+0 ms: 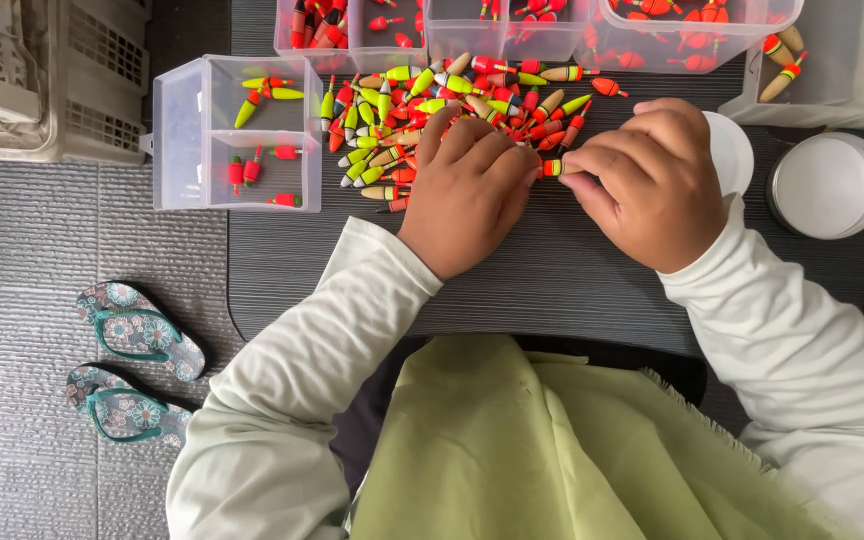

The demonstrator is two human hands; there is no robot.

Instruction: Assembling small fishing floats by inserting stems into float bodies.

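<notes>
My left hand (467,195) lies palm down on the dark table (552,280), fingers curled narrow at the near edge of the heap of fishing floats (432,110), its fingertips touching the nearest ones; I cannot tell whether it grips any. My right hand (647,185) sits just beside it, thumb and forefinger pinched on a small orange and yellow float (552,167), which sits between my two hands, right at the heap's near right fringe. The heap spreads toward the table's far edge, a jumble of yellow-green, orange and red pieces. At the table's far left corner stands a clear divided box (237,135) with a few floats in its compartments. Along the far edge run more clear bins (542,40) holding red and orange floats. Near the right edge rests a round white lid (829,185), and another white disc (732,150) shows behind my right hand. On the grey floor mat left of the table lies a pair of flowered flip-flops (132,370).
</notes>
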